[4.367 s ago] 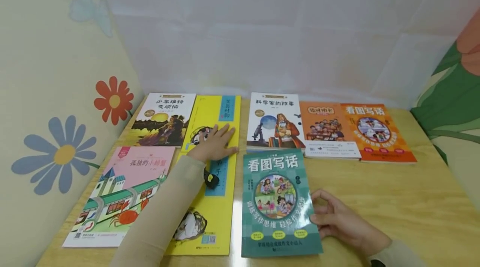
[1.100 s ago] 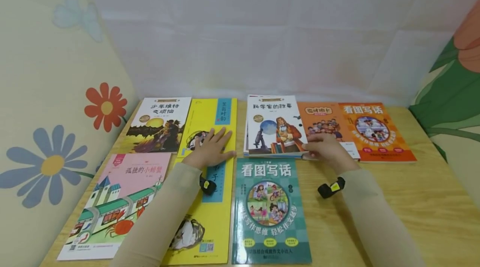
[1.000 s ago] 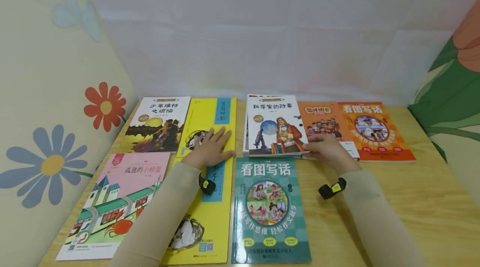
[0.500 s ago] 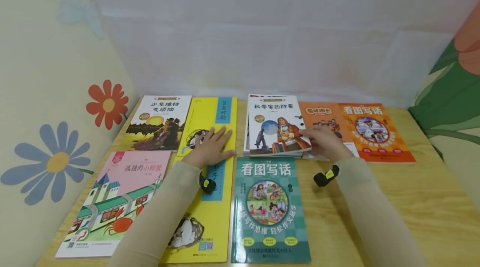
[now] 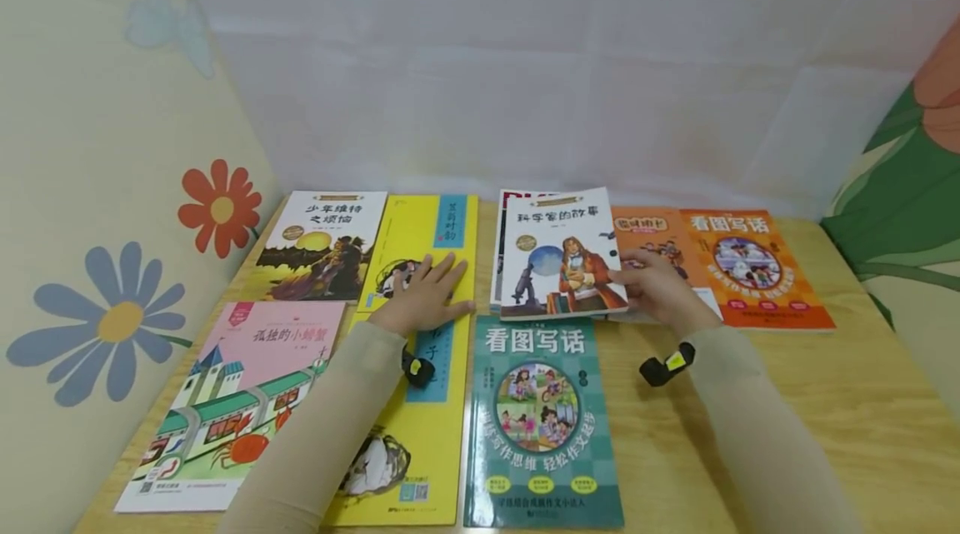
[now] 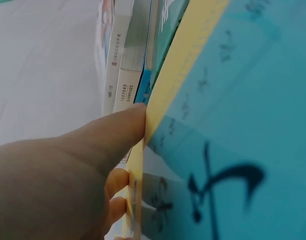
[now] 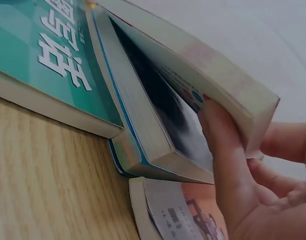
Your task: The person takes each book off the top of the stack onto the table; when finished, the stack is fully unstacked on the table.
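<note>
My right hand (image 5: 663,288) pinches the right edge of a white paperback (image 5: 558,259) with a long-haired figure in a red coat on its cover. In the right wrist view that paperback (image 7: 228,75) is tilted up off the book below, with the thumb on its underside. The book underneath (image 5: 517,199) shows a strip of red lettering at the top. My left hand (image 5: 420,301) lies with fingers spread across two yellow books (image 5: 427,451). Its thumb (image 6: 127,125) touches the yellow edge in the left wrist view. A green book (image 5: 543,426) lies in front of the white one.
A pink crab book (image 5: 292,330) and a white book with a yellow moon (image 5: 322,247) lie on the left. Right of the stack are an orange book (image 5: 637,226) and a brighter orange book (image 5: 750,267). The wooden table (image 5: 825,417) meets a white-covered wall (image 5: 525,59) behind.
The right hand has left the green book, which now lies squarer and slightly lower. It has gripped the white paperback and lifted and turned it slightly, uncovering red lettering below. Left hand stays.
</note>
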{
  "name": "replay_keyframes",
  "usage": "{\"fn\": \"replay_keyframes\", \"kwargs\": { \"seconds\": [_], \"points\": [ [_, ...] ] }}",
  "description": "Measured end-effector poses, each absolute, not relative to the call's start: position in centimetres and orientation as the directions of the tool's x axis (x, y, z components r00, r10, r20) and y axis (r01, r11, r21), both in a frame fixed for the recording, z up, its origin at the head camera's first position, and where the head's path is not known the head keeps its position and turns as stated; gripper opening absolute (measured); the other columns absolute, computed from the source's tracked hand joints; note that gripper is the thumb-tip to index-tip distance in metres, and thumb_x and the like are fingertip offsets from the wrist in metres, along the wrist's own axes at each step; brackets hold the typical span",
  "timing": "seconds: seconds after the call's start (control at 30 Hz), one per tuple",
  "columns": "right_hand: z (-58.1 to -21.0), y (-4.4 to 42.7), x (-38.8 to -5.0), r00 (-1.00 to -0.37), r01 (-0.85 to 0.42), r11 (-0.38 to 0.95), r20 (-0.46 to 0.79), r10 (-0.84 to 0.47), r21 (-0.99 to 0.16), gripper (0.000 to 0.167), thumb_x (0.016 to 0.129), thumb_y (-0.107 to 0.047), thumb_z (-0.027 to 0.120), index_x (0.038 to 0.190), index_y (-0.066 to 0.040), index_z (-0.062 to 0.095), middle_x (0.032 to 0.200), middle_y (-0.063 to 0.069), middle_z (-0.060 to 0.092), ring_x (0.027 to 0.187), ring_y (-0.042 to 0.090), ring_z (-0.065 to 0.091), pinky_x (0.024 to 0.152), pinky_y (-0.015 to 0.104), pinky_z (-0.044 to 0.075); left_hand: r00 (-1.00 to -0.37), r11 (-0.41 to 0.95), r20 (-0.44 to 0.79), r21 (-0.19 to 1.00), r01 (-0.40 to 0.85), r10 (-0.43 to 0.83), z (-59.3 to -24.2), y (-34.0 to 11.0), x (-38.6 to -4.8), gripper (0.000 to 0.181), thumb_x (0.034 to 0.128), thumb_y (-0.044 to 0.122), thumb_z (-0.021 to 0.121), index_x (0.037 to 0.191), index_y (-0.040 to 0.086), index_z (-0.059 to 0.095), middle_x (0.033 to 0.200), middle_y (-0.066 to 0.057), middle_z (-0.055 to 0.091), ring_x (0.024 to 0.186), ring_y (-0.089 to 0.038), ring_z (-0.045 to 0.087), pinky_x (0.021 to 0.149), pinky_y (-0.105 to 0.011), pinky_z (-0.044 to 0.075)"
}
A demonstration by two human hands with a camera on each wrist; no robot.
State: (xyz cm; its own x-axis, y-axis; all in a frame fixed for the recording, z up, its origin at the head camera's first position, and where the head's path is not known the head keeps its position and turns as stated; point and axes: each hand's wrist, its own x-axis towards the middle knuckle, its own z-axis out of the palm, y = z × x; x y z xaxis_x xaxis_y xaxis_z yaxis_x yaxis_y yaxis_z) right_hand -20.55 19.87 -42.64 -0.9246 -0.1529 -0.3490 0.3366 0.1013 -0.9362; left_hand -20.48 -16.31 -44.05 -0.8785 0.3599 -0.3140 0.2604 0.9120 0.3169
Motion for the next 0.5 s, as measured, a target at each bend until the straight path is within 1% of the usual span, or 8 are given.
{"fn": "replay_keyframes", "kwargs": {
  "seconds": [0.1,0.17,0.23,0.27,0.37,0.4,0.47,0.5],
  "points": [
    [-42.5,20.7,-19.5,-0.945,0.280,0.030,-0.281,-0.167,-0.960,0.043,0.102,-0.009,0.059,0.142,-0.007,0.041,0.070,-0.008,0.045,0.051,0.006,0.029,0.050,0.024,0.032,-0.875,0.913,-0.323,0.312,0.261,0.360,-44.3,-16.3,-20.6,0.080,0.1042,0.055,0.045,0.164,0.016,0.009,0.170,-0.009,-0.001,0.154,-0.039,-0.010,0.114,-0.073,-0.008],
    [-42.2,21.5,-18.6,-0.954,0.251,-0.024,-0.244,-0.172,-0.968,0.031,0.103,-0.008,0.058,0.131,-0.012,0.047,0.069,-0.008,0.044,0.052,0.006,0.031,0.051,0.024,0.033,-0.875,0.915,-0.326,0.308,0.260,0.358,-44.4,-16.3,-20.7,0.080,0.1041,0.056,0.045,0.165,0.017,0.009,0.170,-0.008,-0.002,0.154,-0.039,-0.011,0.114,-0.072,-0.008],
    [-41.6,22.5,-17.6,-0.958,0.246,-0.088,-0.229,-0.173,-0.965,0.024,0.102,-0.007,0.059,0.122,-0.017,0.050,0.079,-0.008,0.054,0.058,0.005,0.043,0.055,0.023,0.040,-0.877,0.915,-0.322,0.309,0.260,0.357,-44.5,-16.3,-20.7,0.080,0.1045,0.054,0.045,0.165,0.017,0.009,0.170,-0.008,-0.002,0.154,-0.039,-0.010,0.114,-0.072,-0.008],
    [-41.4,22.9,-17.1,-0.959,0.248,-0.107,-0.228,-0.169,-0.963,0.021,0.102,-0.008,0.059,0.119,-0.018,0.051,0.084,-0.008,0.059,0.061,0.005,0.047,0.056,0.023,0.042,-0.877,0.915,-0.320,0.309,0.260,0.357,-44.4,-16.3,-20.6,0.080,0.1045,0.054,0.046,0.165,0.017,0.009,0.170,-0.009,-0.001,0.154,-0.039,-0.010,0.114,-0.072,-0.007],
    [-40.8,24.7,-15.3,-0.956,0.259,-0.168,-0.228,-0.184,-0.951,0.021,0.102,-0.006,0.060,0.113,-0.022,0.053,0.094,-0.005,0.067,0.071,0.007,0.058,0.061,0.023,0.050,-0.879,0.913,-0.312,0.315,0.261,0.360,-44.4,-16.3,-20.5,0.079,0.1045,0.052,0.047,0.164,0.015,0.011,0.170,-0.010,0.000,0.154,-0.040,-0.008,0.114,-0.074,-0.006],
    [-40.8,25.4,-14.7,-0.956,0.253,-0.188,-0.216,-0.198,-0.949,0.022,0.102,-0.004,0.059,0.112,-0.024,0.053,0.094,-0.005,0.068,0.073,0.008,0.060,0.061,0.024,0.051,-0.879,0.912,-0.313,0.317,0.260,0.359,-44.4,-16.3,-20.4,0.079,0.1045,0.052,0.047,0.164,0.016,0.011,0.170,-0.010,0.000,0.154,-0.039,-0.008,0.114,-0.074,-0.005],
    [-41.1,27.0,-13.6,-0.951,0.242,-0.235,-0.181,-0.251,-0.941,0.025,0.103,-0.001,0.054,0.111,-0.024,0.055,0.095,-0.002,0.071,0.074,0.010,0.063,0.060,0.025,0.052,-0.879,0.912,-0.315,0.319,0.258,0.359,-44.4,-16.2,-20.4,0.079,0.1046,0.052,0.047,0.165,0.016,0.011,0.170,-0.009,0.000,0.154,-0.039,-0.008,0.114,-0.074,-0.005],
    [-41.4,27.9,-12.9,-0.946,0.236,-0.263,-0.159,-0.284,-0.935,0.028,0.104,0.001,0.051,0.112,-0.025,0.056,0.097,-0.002,0.072,0.078,0.011,0.065,0.062,0.026,0.054,-0.878,0.911,-0.315,0.320,0.259,0.360,-44.4,-16.2,-20.4,0.079,0.1046,0.052,0.047,0.165,0.016,0.011,0.170,-0.010,0.001,0.154,-0.039,-0.007,0.114,-0.074,-0.005]
  ]
}}
